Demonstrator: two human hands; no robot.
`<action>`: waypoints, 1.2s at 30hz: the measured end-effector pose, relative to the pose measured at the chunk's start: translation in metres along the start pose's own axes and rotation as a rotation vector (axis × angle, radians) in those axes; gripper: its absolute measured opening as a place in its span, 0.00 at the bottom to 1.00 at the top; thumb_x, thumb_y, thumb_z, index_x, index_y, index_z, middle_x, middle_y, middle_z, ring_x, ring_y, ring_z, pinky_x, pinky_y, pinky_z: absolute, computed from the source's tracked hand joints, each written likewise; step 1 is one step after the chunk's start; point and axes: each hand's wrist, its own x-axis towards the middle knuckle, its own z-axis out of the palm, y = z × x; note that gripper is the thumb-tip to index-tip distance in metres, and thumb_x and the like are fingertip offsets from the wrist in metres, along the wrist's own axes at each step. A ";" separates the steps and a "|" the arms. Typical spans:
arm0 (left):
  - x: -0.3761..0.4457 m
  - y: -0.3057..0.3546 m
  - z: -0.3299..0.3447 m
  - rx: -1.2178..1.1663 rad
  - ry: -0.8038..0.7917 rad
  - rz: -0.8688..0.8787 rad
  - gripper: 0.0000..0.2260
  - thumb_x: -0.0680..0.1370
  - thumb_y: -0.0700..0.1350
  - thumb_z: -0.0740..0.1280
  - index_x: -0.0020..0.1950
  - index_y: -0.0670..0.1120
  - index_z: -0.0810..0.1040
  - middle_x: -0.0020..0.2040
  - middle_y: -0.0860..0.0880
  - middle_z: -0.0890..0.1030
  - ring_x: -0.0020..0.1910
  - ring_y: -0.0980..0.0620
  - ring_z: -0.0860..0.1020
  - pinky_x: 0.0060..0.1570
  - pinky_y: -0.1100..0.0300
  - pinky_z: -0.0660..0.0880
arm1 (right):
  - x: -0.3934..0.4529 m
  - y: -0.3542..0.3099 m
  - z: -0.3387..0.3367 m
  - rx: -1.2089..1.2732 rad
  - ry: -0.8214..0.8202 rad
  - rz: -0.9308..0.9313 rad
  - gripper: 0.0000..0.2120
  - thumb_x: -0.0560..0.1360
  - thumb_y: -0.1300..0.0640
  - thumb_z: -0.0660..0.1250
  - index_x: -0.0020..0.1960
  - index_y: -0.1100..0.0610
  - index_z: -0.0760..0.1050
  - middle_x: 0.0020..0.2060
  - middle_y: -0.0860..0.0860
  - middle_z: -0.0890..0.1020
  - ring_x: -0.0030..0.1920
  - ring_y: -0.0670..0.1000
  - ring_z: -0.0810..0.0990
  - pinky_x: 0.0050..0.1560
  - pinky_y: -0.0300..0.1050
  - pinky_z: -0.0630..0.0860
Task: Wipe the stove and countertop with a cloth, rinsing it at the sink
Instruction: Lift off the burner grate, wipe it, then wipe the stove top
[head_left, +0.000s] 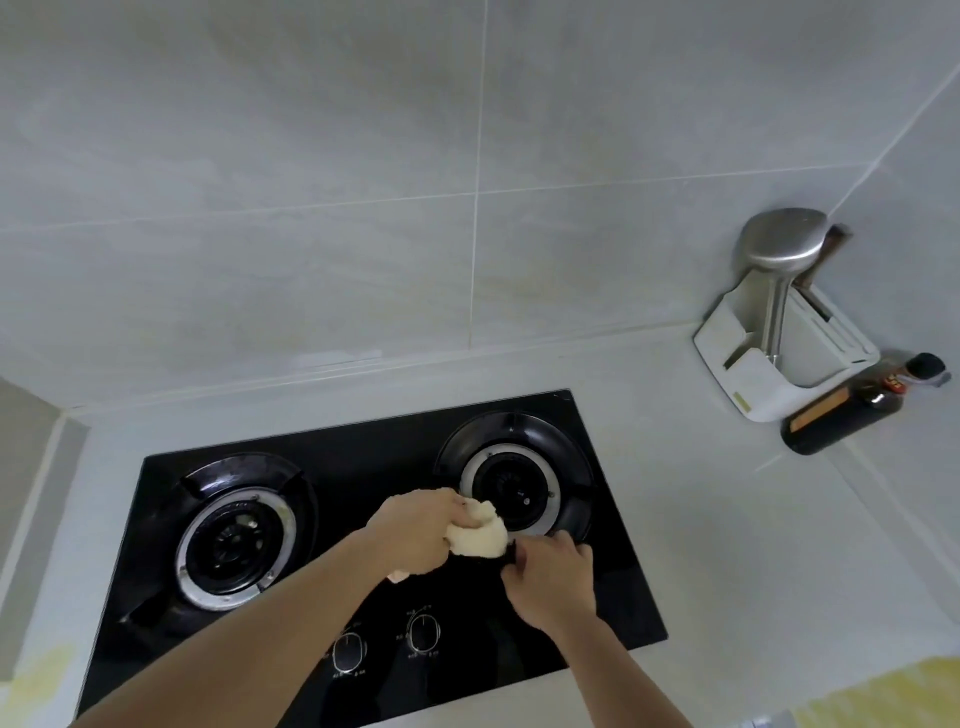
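Your left hand (415, 532) clutches the bunched cloth (480, 535) over the stove (363, 457), at the near-left edge of the right burner (514, 483). Your right hand (553, 577) curls onto a dark part of that burner's edge, just beside the cloth. A bottle (852, 410) and utensil holder (779, 358) stand on the countertop (727, 519), well apart.

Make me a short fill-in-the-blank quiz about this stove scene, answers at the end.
1. The left hand grips a pale ____.
2. The stove has ____ burners.
3. The right hand grips the pot stand of the ____ burner.
4. The dark bottle stands beside a white ____ with a ladle.

Answers: cloth; two; right; holder
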 end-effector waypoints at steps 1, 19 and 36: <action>-0.002 -0.001 0.000 -0.118 0.048 -0.005 0.28 0.78 0.42 0.62 0.72 0.69 0.71 0.69 0.61 0.73 0.62 0.54 0.75 0.59 0.53 0.76 | 0.000 0.011 -0.004 -0.033 -0.006 -0.012 0.07 0.75 0.46 0.59 0.43 0.47 0.73 0.41 0.43 0.78 0.51 0.49 0.73 0.52 0.49 0.66; 0.016 -0.012 0.033 0.576 0.291 0.016 0.29 0.77 0.42 0.69 0.76 0.52 0.64 0.76 0.47 0.59 0.58 0.41 0.71 0.56 0.46 0.71 | 0.006 -0.022 0.012 -0.127 -0.002 -0.184 0.18 0.82 0.39 0.60 0.56 0.53 0.77 0.52 0.50 0.80 0.56 0.53 0.78 0.55 0.50 0.72; -0.009 -0.024 0.013 0.202 0.325 -0.198 0.29 0.78 0.43 0.63 0.75 0.69 0.65 0.77 0.55 0.63 0.60 0.48 0.71 0.59 0.53 0.70 | 0.011 0.004 0.032 -0.318 0.215 -0.378 0.14 0.72 0.39 0.74 0.41 0.49 0.83 0.39 0.47 0.79 0.43 0.51 0.78 0.39 0.47 0.78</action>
